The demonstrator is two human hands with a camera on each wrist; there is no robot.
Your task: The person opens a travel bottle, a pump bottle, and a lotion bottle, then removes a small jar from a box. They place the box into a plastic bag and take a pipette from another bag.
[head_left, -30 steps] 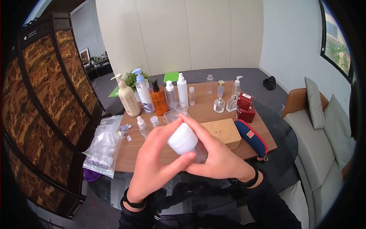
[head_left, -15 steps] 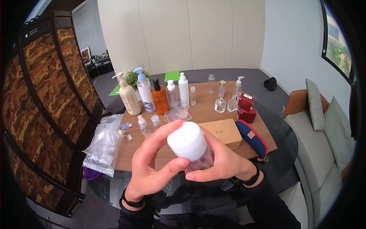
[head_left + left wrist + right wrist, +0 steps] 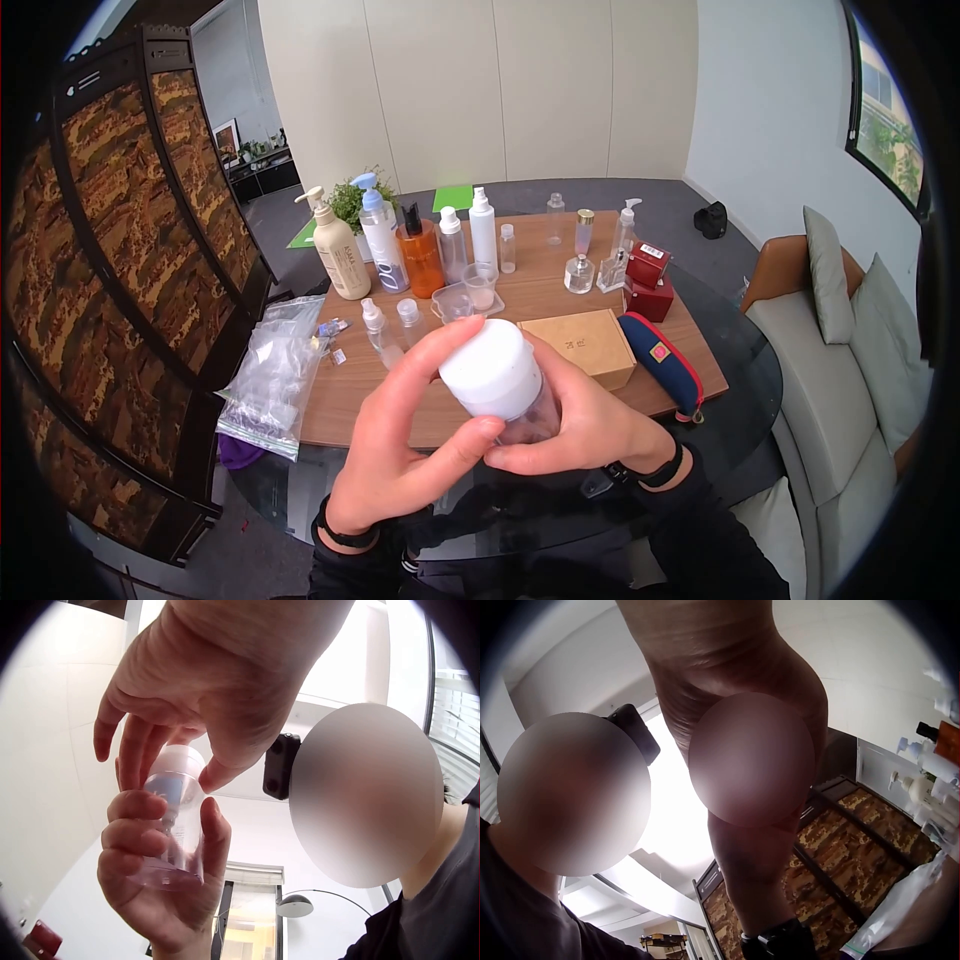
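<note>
A clear bottle [image 3: 184,836] with a wide white cap [image 3: 490,368] is held up in front of the chest, over the near edge of the table. My left hand [image 3: 390,450] pinches the cap between thumb and fingers. Around the clear body, my right hand [image 3: 600,425] curls its fingers and thumb, as the left wrist view shows. Through the wall of the bottle a bluish part and a thin tube-like piece are visible. In the right wrist view a blurred patch covers much of the hands and hides the bottle.
Behind the hands, the wooden table [image 3: 340,415] carries pump bottles, an amber bottle [image 3: 420,262], small clear bottles and clear cups [image 3: 480,285]. A cardboard box [image 3: 580,345], a navy pouch [image 3: 660,365] and red boxes [image 3: 648,280] sit right; plastic bags [image 3: 270,365] lie left.
The bottle has turned so its cap and clear body show more. The right fingers have drawn back from beside the cap, toward the body. Over the last half second little has moved.
</note>
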